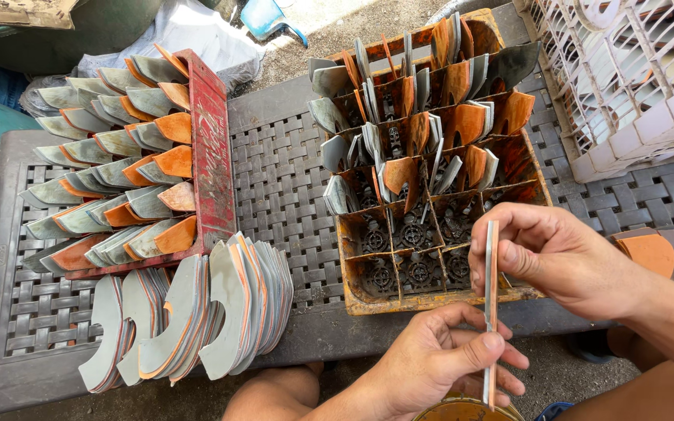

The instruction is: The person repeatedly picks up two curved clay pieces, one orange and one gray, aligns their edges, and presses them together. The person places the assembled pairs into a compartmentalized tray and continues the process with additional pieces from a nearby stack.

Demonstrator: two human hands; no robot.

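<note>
Holding a thin flat blade edge-on to the camera, both hands pinch it upright just in front of the orange divided crate. The blade looks grey with an orange strip along it. The right hand grips its upper end between thumb and fingertips, closed tight on the metal. The left hand grips the lower end the same way, thumb pressed along the edge, fingers curled behind. Below the left hand, at the picture's bottom edge, sits the rim of a round yellowish tin.

Inside the orange divided crate, the far compartments are packed with curved grey and orange blades standing on end, while the near compartments show only dark grille bottoms. The crate rests on a grey woven-pattern plastic table.

Left of the crate, a red crate lies on its side, with more curved blades fanning out of it. In front of that red crate, near the table's front edge, a row of loose blades leans stacked against one another. Right of the orange crate lie a few orange pieces, and behind them stands a white plastic lattice crate.
</note>
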